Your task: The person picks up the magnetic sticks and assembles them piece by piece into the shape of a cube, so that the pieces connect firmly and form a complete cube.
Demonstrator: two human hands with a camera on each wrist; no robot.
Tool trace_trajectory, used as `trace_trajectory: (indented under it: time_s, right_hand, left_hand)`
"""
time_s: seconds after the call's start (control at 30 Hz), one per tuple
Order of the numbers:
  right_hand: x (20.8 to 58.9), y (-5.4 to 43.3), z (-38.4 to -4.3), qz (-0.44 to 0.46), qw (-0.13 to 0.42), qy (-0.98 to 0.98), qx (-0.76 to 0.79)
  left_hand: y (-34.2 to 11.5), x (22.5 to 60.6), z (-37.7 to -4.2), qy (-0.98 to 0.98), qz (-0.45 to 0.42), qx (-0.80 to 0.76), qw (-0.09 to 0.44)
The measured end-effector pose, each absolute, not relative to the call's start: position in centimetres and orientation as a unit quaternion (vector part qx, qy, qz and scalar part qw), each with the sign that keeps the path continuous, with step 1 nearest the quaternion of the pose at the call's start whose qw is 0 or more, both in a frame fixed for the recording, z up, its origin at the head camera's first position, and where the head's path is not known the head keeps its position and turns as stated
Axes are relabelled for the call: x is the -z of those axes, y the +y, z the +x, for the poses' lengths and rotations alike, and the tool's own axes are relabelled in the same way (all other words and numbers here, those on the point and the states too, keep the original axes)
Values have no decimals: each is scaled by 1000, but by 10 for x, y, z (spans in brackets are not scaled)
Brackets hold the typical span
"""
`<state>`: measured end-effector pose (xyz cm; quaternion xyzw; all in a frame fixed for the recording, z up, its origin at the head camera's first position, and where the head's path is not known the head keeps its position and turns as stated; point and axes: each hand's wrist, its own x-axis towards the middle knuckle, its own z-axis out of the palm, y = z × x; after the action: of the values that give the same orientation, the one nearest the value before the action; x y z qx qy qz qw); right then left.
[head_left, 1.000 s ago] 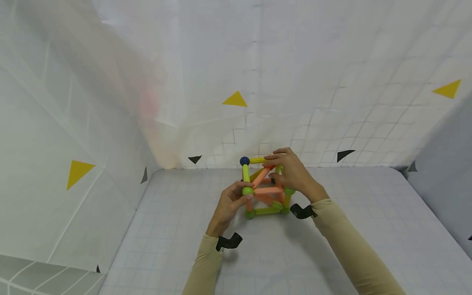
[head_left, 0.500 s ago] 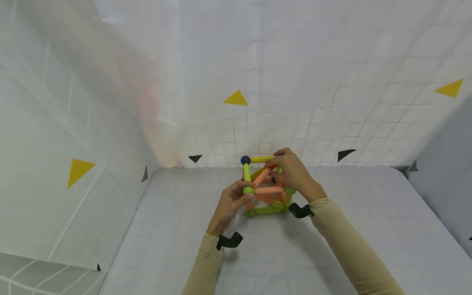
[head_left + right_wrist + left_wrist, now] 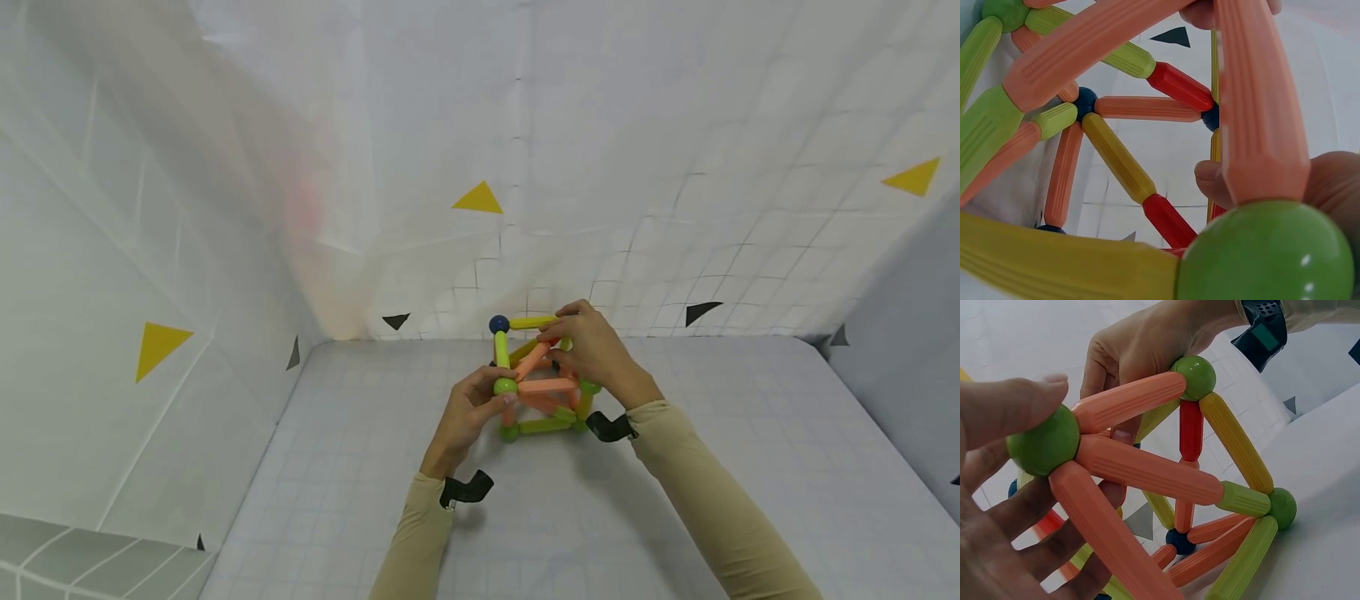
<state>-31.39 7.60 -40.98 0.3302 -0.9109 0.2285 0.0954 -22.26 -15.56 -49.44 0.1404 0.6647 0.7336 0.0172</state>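
A frame of magnetic building sticks and balls stands on the white surface, made of orange, yellow, lime and red rods (image 3: pixel 546 386). My left hand (image 3: pixel 465 412) grips the green ball (image 3: pixel 506 387) at its near upper left corner. In the left wrist view, the thumb presses on that green ball (image 3: pixel 1044 440), with fingers spread beneath. My right hand (image 3: pixel 594 348) reaches over the upper right side, thumb and fingers pinching around the red end of a slanting orange rod (image 3: pixel 531 361). The fingers partly hide that joint. A dark blue ball (image 3: pixel 498 325) tops the far left corner.
A white wall marked with a yellow triangle (image 3: pixel 478 198) and a black one (image 3: pixel 702 312) rises close behind the frame. Another wall (image 3: pixel 150 275) stands at the left. Faint grid lines cross the white work surface (image 3: pixel 352 467).
Both hands keep their holds. The right hand and wrist have shifted very slightly left; the stick frame stays nearly still.
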Motion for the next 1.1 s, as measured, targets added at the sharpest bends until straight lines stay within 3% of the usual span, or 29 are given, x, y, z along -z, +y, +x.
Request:
trace_trajectory:
  time_s: [0.27,0.43,0.67,0.8,0.93,1.1]
  right_hand:
    - [410,81,-312,329,83,-911,-234]
    - [414,97,-306,305,80,-894,-318]
    - [449,123,-296,166,109,-867,-458]
    - [476,128,-288,77,48,-825,-557]
    - [503,125,-278,54,-38,-782,-620]
    - [529,117,-265,74,-56,-765,-638]
  left_hand:
    - [-153,496,-221,665,150,-732,15]
    - [-151,497,-221,665,155,-730,15]
    - [-151,495,-222,677,155,-720,-6]
    - [-153,493,-221,690,154,-707,-17]
    - [-156,490,-220,715,157,-680,-28]
    - [-158,483,-220,783,155,-601,-50]
